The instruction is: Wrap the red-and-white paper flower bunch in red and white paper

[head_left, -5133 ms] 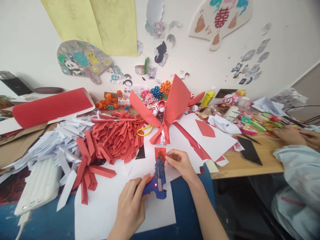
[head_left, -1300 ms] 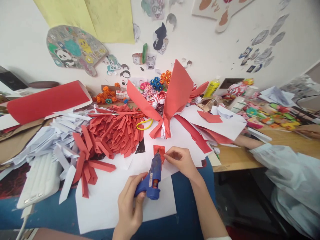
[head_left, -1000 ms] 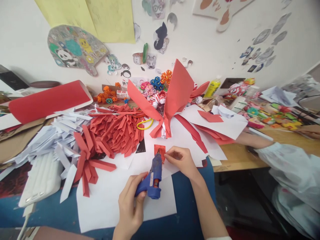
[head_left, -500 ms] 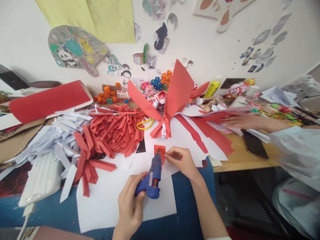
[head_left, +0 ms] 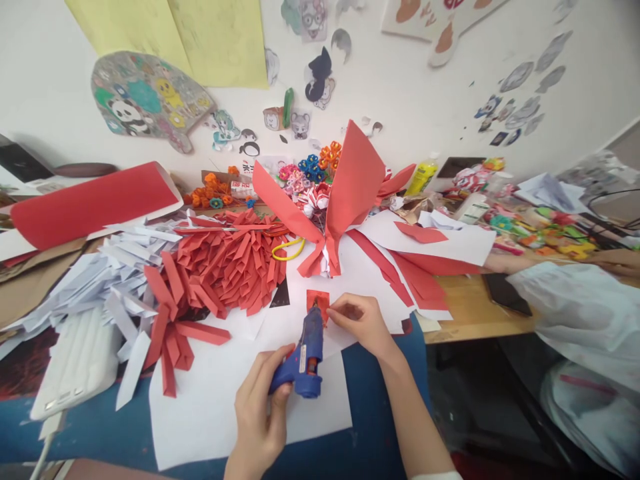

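A blue hot glue gun (head_left: 306,363) is gripped in my left hand (head_left: 260,403), its nozzle angled forward over a small red paper piece (head_left: 319,301). The thumb and fingertips of my right hand (head_left: 361,321) pinch together at that red piece's right edge. White paper sheets (head_left: 200,413) lie beneath both hands. Just beyond stands a bouquet-like form with large upright red paper sheets (head_left: 354,180) and small flowers inside. To the left, a heap of folded red paper strips (head_left: 230,263) lies beside folded white paper strips (head_left: 130,257).
A white power bank (head_left: 80,363) with a cable sits at the left. At the right, another person's sleeve (head_left: 585,320) reaches over the table near a black phone (head_left: 507,293). Behind are a rolled red sheet (head_left: 100,203), a yellow bottle (head_left: 423,175) and small craft pieces (head_left: 560,233).
The other person's hand at the right has drawn back from the red and white papers, which have shifted. My hands and the glue gun stay almost where they were.
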Motion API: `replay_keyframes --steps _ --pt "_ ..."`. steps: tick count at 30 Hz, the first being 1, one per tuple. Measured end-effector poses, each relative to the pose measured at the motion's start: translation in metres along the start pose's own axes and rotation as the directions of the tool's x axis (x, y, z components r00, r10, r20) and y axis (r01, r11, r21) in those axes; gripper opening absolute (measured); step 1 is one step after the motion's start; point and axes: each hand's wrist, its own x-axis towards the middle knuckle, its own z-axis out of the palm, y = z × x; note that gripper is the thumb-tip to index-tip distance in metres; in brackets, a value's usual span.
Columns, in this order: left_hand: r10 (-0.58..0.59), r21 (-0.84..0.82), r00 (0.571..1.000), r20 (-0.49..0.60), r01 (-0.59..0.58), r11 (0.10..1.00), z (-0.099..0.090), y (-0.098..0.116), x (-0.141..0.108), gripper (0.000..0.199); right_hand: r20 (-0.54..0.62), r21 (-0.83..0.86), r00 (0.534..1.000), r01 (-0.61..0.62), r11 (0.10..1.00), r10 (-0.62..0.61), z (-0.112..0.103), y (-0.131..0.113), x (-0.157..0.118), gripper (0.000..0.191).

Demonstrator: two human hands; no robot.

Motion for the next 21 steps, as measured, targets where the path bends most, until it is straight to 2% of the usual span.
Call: replay_keyframes --steps 6,11,15,21 --pt "0.043 0.033 0.999 -0.021 -0.042 0.999 -0.0013 -0.0022 0.0016 0.035 -0.002 -0.002 1.0 0.003 1.0 -0.003 0.0001 0.0001 0.0001 0.024" --pt "0.009 0.047 0.999 -0.033 -0.007 0.999 -0.0026 -0.0021 0.002 0.035 -0.002 -0.01 1.0 0.007 1.0 -0.007 0.0 -0.0001 0.0003 0.024" --pt "0.06 0.04 0.998 0.023 -0.061 0.997 -0.0032 -0.0015 0.003 0.036 0.011 0.002 1.0 -0.002 1.0 0.002 0.0001 0.0001 0.0005 0.026" --pt "0.045 0.047 0.999 0.011 -0.045 0.998 -0.0038 -0.0016 0.0027 0.035 0.012 -0.008 1.0 0.004 1.0 -0.004 0.0006 0.0001 -0.0006 0.026"
